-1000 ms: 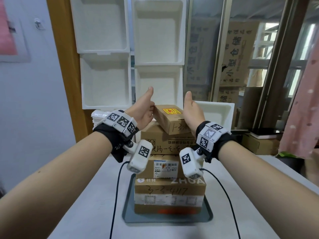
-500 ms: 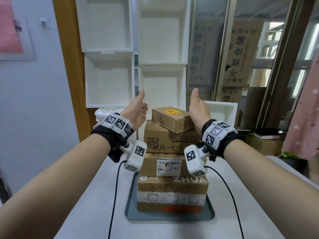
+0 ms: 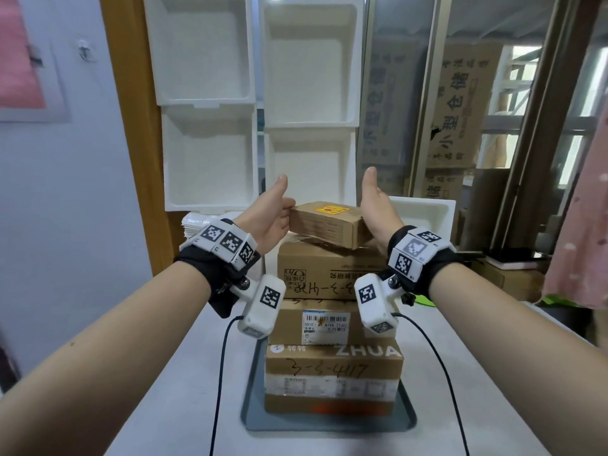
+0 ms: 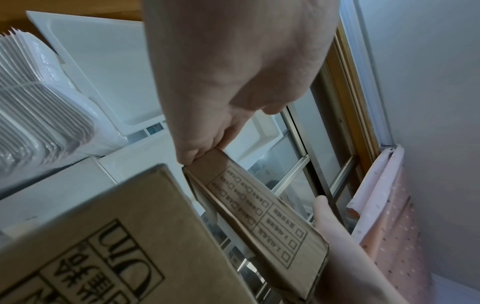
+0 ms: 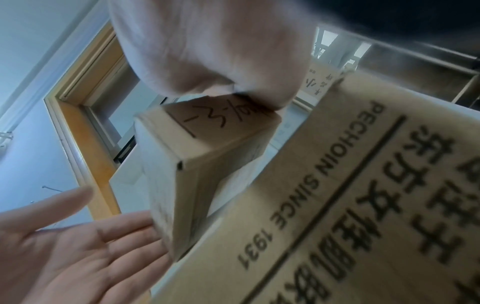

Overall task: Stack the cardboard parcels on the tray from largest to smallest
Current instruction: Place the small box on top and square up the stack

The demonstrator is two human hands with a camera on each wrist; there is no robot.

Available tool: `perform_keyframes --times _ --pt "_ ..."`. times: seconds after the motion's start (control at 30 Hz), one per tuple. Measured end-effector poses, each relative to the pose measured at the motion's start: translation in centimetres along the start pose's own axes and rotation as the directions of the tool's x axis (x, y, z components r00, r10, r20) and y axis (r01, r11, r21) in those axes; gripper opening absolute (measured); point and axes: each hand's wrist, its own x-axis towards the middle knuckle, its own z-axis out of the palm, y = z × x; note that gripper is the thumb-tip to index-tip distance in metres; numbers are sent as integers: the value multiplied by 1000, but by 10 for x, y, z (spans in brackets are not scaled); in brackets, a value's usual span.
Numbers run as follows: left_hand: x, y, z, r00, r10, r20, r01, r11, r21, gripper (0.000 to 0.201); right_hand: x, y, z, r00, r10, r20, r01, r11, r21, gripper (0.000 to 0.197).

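Note:
Four cardboard parcels stand stacked on the dark grey tray [image 3: 253,419]: the largest parcel [image 3: 332,366] at the bottom, a labelled one [image 3: 289,327] on it, then a printed one [image 3: 316,268]. The small parcel [image 3: 329,225] with a yellow sticker lies on top, turned slightly askew. My left hand [image 3: 276,215] touches its left end with straight fingers, thumb up. My right hand [image 3: 375,209] lies flat against its right end. The left wrist view shows the small parcel [image 4: 259,209] between both hands. The right wrist view shows its handwritten end [image 5: 223,123] under my right palm.
White foam trays [image 3: 309,60] lean upright behind the stack, and another foam tray [image 3: 427,215] sits at the back right. A pile of white bags [image 3: 194,225] lies back left. Pink dotted cloth [image 3: 585,225] hangs at the right. Camera cables trail over the grey table [image 3: 164,406].
Half a second ago both hands stood apart from the small top parcel; now they have closed back in against its two ends.

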Motion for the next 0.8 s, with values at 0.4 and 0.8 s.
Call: perform_keyframes --times 0.4,0.8 --pt "-3 -2 -5 1000 -1 -26 3 999 45 82 4 9 -11 1000 9 7 -9 1000 -6 73" --pt "0 1 9 1000 -15 16 14 1000 21 91 -5 12 -6 997 -18 76 18 1000 -4 79"
